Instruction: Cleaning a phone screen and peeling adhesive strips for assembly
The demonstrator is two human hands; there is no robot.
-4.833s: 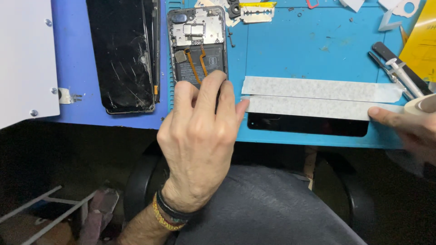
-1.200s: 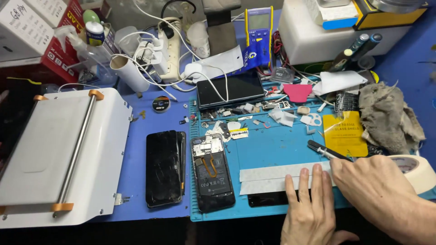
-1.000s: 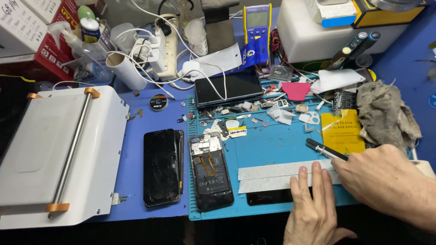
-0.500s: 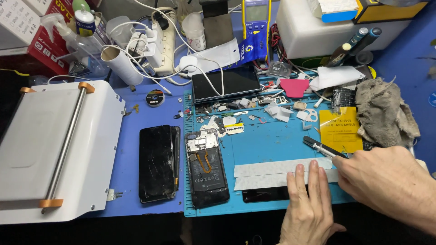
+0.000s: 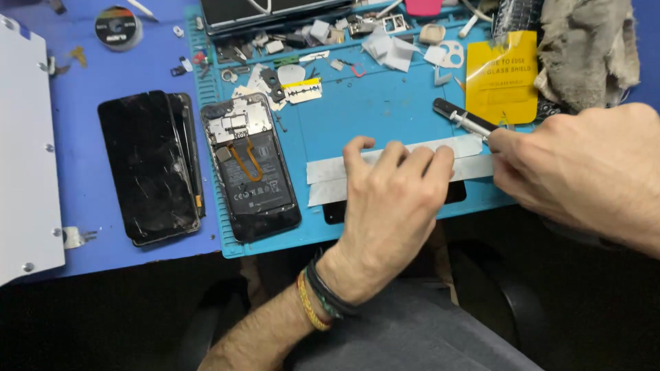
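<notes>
My left hand [image 5: 395,199] lies flat, fingers spread, pressing on two strips of pale tape [image 5: 330,180] stuck across a dark flat panel [image 5: 337,211] at the front edge of the blue work mat [image 5: 371,117]. My right hand [image 5: 584,172] is at the right end of the strips, its fingertips pinched together on the tape end. A black and silver pen-like tool [image 5: 457,115] lies on the mat and touches those fingertips. An opened phone [image 5: 251,165] with its back off lies left of the tape.
A cracked black screen [image 5: 148,165] lies left of the opened phone, beside a white machine [image 5: 24,158]. Small parts and a razor blade [image 5: 302,89] litter the mat's far side. A yellow packet [image 5: 502,75] and a grey rag [image 5: 584,48] sit at the right.
The view has dropped closer to the mat. My left hand has slid forward onto the tape strips. My right hand stays at the tape's right end.
</notes>
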